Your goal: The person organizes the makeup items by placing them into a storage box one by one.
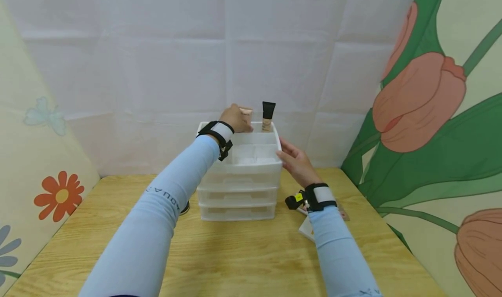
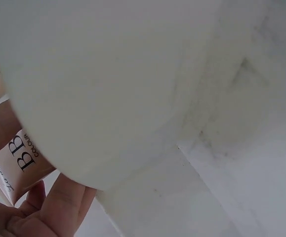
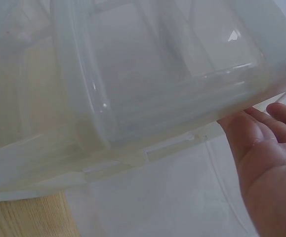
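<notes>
A white plastic drawer organizer (image 1: 239, 170) with translucent drawers and an open, divided top stands on the table. My left hand (image 1: 234, 118) holds a pinkish-beige tube (image 1: 246, 116) over the rear compartments. Its printed "BB" shows in the left wrist view, where the organizer's white wall covers part of the tube (image 2: 21, 160). Just right of it, a beige tube with a black cap (image 1: 268, 114) stands cap up in a rear compartment. My right hand (image 1: 299, 165) rests against the organizer's right side near the top, fingers extended along the wall in the right wrist view.
Beneath my right forearm lie a white flat item (image 1: 306, 230) and a small brownish item (image 1: 344, 214), both partly hidden. A dark round object (image 1: 185, 209) peeks out beside my left sleeve. A white sheet (image 1: 168, 70) hangs behind the wooden table (image 1: 235, 258).
</notes>
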A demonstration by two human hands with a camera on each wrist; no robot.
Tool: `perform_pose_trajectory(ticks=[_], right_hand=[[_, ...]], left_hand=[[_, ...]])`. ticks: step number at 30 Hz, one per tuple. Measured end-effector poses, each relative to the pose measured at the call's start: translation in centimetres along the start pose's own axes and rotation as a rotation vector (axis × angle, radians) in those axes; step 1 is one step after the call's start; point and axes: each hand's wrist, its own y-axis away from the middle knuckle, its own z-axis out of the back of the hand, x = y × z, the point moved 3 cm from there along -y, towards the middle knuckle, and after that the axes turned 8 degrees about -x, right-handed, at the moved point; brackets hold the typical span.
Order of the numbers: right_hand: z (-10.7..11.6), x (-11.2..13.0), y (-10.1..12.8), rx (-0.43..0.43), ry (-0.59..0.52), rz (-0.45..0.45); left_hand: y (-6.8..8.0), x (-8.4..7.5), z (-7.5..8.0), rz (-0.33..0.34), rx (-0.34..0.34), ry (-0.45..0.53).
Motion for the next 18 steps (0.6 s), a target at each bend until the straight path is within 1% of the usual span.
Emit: perform_pose_trajectory(ticks=[3,6,14,18], right_hand=[[-0.1,-0.1,-0.1,-0.005,0.000,-0.007],[-0.3,-0.1,-0.2,-0.013,0.000,-0.023],[-0.3,-0.3,-0.3,-0.016,-0.002,-0.027],[-0.3,-0.3,-0.3,-0.022,0.007,-0.031]], left_hand=[[0.4,-0.1,0.3,-0.004,-0.005,-0.003],[0.5,0.0,0.4,-0.001,-0.008,-0.005],[-0.4,0.4,0.3,0.005,-0.006,-0.006],[-0.8,0.6,0.4,0.008,-0.015,-0.003]])
